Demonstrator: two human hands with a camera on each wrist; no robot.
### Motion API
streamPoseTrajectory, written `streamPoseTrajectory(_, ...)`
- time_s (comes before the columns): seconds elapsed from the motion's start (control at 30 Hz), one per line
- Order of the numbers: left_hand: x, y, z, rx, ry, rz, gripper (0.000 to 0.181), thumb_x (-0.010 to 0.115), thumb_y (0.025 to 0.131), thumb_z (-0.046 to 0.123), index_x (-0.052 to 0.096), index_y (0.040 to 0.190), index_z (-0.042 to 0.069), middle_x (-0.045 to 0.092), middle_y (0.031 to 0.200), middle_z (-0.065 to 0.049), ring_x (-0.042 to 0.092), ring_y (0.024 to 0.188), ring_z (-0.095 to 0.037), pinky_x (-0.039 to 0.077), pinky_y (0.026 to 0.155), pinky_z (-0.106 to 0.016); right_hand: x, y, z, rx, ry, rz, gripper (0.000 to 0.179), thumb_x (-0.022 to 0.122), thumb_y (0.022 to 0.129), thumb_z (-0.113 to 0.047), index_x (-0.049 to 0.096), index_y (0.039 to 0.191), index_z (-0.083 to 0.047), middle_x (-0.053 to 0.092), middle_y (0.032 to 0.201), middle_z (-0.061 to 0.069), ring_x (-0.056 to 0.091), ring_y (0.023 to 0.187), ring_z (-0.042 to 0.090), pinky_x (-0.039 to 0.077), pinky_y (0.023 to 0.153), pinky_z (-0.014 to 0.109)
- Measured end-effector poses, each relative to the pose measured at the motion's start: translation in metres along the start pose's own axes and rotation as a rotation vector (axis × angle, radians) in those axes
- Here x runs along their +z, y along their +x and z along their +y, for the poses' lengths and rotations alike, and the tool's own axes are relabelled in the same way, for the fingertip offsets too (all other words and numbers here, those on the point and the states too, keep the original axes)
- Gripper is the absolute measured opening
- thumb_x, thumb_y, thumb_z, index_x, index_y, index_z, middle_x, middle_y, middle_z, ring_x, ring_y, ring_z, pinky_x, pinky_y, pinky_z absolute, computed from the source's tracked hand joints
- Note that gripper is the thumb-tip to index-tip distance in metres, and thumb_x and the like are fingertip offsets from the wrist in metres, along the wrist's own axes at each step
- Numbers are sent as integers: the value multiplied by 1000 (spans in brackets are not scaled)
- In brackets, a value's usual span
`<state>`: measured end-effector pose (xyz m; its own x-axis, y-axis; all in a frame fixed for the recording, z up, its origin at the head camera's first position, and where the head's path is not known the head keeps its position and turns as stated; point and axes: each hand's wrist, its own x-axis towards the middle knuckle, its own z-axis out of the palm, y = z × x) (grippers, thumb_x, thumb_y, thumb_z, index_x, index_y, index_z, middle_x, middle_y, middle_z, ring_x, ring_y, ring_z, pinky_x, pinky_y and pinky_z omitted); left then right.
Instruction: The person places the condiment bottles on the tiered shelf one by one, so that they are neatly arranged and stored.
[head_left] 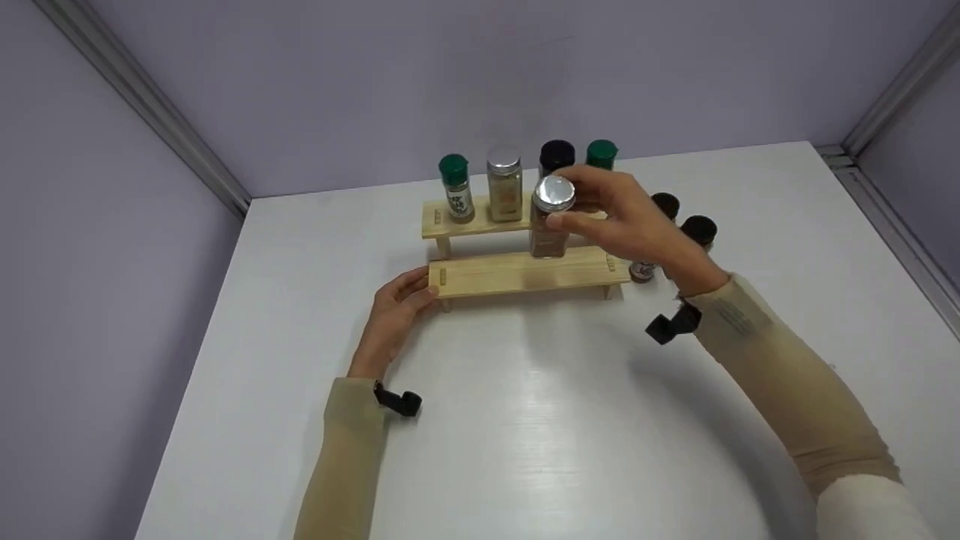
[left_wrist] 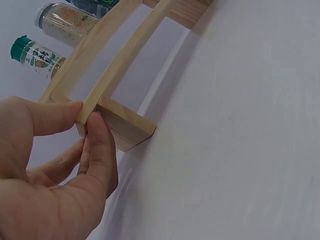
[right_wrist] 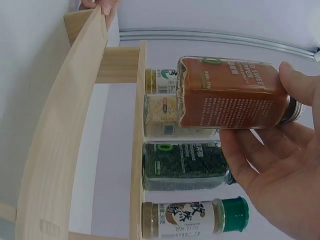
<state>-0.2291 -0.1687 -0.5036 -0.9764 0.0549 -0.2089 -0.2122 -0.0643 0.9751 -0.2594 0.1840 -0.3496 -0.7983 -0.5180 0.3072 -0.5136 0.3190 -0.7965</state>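
My right hand (head_left: 619, 214) grips a square glass spice jar (right_wrist: 232, 95) of red-orange powder with a silver lid, held upright above the lower step of a two-step wooden spice rack (head_left: 525, 274). In the right wrist view its label partly reads "sweet pepper". My left hand (head_left: 397, 311) pinches the left end of that lower step between thumb and fingers (left_wrist: 102, 145). Along the upper step stand a green-capped bottle (head_left: 457, 187), a silver-lidded jar (head_left: 505, 187), a black-lidded jar (right_wrist: 185, 165) of dark green flakes and another green-capped bottle (right_wrist: 192, 218).
Two black-capped bottles (head_left: 700, 229) stand on the white table (head_left: 480, 420) right of the rack, partly hidden behind my right hand and wrist. A pale wall (head_left: 495, 82) rises behind the rack, and metal frame rails (head_left: 150, 97) run along the corners.
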Motion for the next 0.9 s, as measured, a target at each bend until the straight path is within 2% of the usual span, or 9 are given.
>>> streamPoseTrajectory(0.2, -4, 0, 2, -5, 41, 4, 51, 68, 105, 9, 54, 154, 5, 60, 148, -14, 62, 132, -24, 59, 106, -31, 22, 15, -6, -26, 61, -2, 43, 77, 101, -15, 65, 141, -5, 71, 128, 8, 71, 119, 23, 58, 108, 41)
streamPoseTrajectory(0.43, -6, -1, 5, -1, 36, -6, 50, 67, 106, 8, 53, 154, 4, 59, 149, -15, 61, 135, -26, 57, 110, -34, 44, 27, -7, -35, 85, -11, 44, 78, 101, -18, 66, 142, -7, 72, 127, 7, 71, 118, 21, 58, 107, 38)
streamPoseTrajectory(0.67, -7, -1, 4, -19, 73, 15, 55, 71, 104, 11, 53, 155, 5, 58, 150, -15, 59, 135, -25, 55, 111, -31, 67, 34, 0, -38, 130, -36, 46, 76, 102, -17, 63, 145, -6, 71, 128, 9, 70, 119, 23, 57, 109, 37)
streamPoseTrajectory(0.9, -6, 0, 5, -19, 87, 27, 54, 71, 104, 11, 53, 155, 5, 59, 149, -14, 60, 134, -25, 55, 111, -32, 90, 42, 13, -43, 157, -28, 46, 76, 102, -13, 62, 144, -2, 70, 129, 13, 71, 118, 25, 57, 108, 39)
